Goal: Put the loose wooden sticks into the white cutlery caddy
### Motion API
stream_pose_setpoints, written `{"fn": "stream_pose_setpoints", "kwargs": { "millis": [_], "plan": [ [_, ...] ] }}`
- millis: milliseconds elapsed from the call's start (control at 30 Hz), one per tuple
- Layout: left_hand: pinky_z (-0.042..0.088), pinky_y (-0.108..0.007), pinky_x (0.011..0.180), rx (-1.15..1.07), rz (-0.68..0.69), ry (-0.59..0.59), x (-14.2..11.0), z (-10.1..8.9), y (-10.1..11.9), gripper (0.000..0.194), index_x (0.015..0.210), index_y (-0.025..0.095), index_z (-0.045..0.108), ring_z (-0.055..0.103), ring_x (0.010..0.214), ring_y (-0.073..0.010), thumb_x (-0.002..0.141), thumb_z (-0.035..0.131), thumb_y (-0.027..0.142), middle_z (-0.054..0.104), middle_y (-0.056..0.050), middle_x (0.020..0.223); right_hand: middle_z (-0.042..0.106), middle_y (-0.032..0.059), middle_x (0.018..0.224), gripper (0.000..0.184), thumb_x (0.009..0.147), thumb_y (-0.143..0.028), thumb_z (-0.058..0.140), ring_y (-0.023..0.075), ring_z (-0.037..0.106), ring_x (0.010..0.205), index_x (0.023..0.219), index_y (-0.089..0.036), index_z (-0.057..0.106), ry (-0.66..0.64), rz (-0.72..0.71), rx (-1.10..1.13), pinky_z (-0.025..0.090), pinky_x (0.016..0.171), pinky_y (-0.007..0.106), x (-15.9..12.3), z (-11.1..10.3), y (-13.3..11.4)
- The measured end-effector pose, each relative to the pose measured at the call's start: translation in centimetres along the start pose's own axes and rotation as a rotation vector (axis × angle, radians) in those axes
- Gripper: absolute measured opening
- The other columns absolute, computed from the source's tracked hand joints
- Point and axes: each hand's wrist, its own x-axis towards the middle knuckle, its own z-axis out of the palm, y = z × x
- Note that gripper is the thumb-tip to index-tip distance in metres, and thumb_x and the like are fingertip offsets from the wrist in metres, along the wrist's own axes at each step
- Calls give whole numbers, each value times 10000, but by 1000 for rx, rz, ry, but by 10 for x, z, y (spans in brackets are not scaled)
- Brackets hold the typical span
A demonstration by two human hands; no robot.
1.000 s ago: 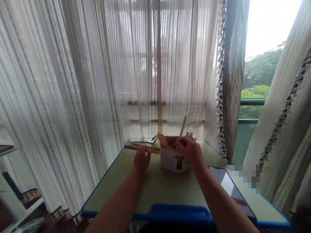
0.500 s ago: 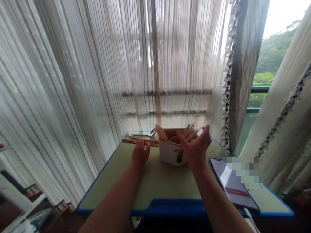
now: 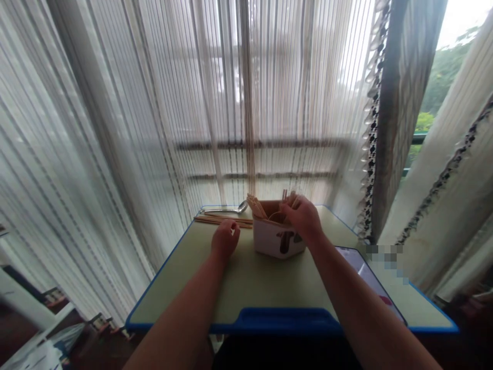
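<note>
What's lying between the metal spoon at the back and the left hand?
A bundle of wooden chopsticks lies flat between the spoon and the left hand, with bare green tabletop around it, in the head view.

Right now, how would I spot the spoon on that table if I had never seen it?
Start at the green table by the curtains. Beyond the left hand lie wooden chopsticks; just behind them, at the far edge, is the spoon. It is the only shiny metal thing there.
</note>
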Motion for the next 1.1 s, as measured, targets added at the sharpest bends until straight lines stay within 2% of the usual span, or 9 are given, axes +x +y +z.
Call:
{"fn": "stream_pose_setpoints", "kwargs": {
  "millis": [200,400,467,567,633,767,833,933,1100],
  "plan": [
    [387,-262,645,-1,-3,-2,1,1,-1,95,727,192,514,497,653,-146,799,459,224,550,-23,739,596,28,686,195,700,-385,578,166,547,682,739,-194,566,-69,-18,82,399,641,279,9,5,-4],
    [375,-251,617,-14,-62,18,2,1,-3,43,786,195,508,505,637,-144,787,466,206,555,-17,732,591,44,774,162,786,-299,431,160,528,711,835,-184,533,104,-127,231,398,695,292,18,-1,-19],
    [373,-248,619,-4,-72,13,2,0,-3,42,790,194,506,505,639,-141,786,466,206,559,-14,735,577,30,735,139,781,-277,429,150,516,682,795,-187,534,58,-194,230,391,679,283,20,-6,-21],
    [372,-244,628,16,-74,-12,2,-1,-2,44,792,190,506,506,650,-137,788,466,208,562,-11,737,564,6,668,115,749,-261,470,138,511,634,705,-191,549,-165,-261,209,381,643,271,19,-8,-19],
    [369,-244,631,33,-71,-17,2,-2,0,51,784,190,507,505,655,-137,791,459,208,561,-11,732,570,0,646,117,731,-278,503,140,525,627,674,-192,559,-264,-235,217,382,621,267,15,-4,-17],
    [361,-247,630,57,-58,-27,3,-2,2,74,763,189,512,502,660,-140,794,451,218,559,-14,724,593,6,648,146,747,-318,487,146,559,608,714,-188,543,-240,-13,413,402,575,264,10,9,-18],
    [360,-248,630,62,-58,-37,3,-2,2,86,757,187,516,499,656,-140,795,449,225,561,-16,722,601,10,681,152,751,-329,490,146,569,621,764,-184,533,-205,42,496,418,585,268,9,13,-22],
    [360,-248,632,72,-64,-42,2,-1,1,101,744,188,513,500,657,-141,800,442,235,564,-15,719,602,9,738,235,694,-335,580,145,565,665,859,-174,533,-170,6,494,436,642,282,5,14,-32],
    [362,-249,637,96,-65,-51,1,0,1,110,749,190,523,505,661,-143,802,441,239,572,-15,720,627,56,819,388,695,-391,608,184,586,759,1001,-163,537,-236,-114,368,444,709,322,-9,9,-41]
  ]
}}
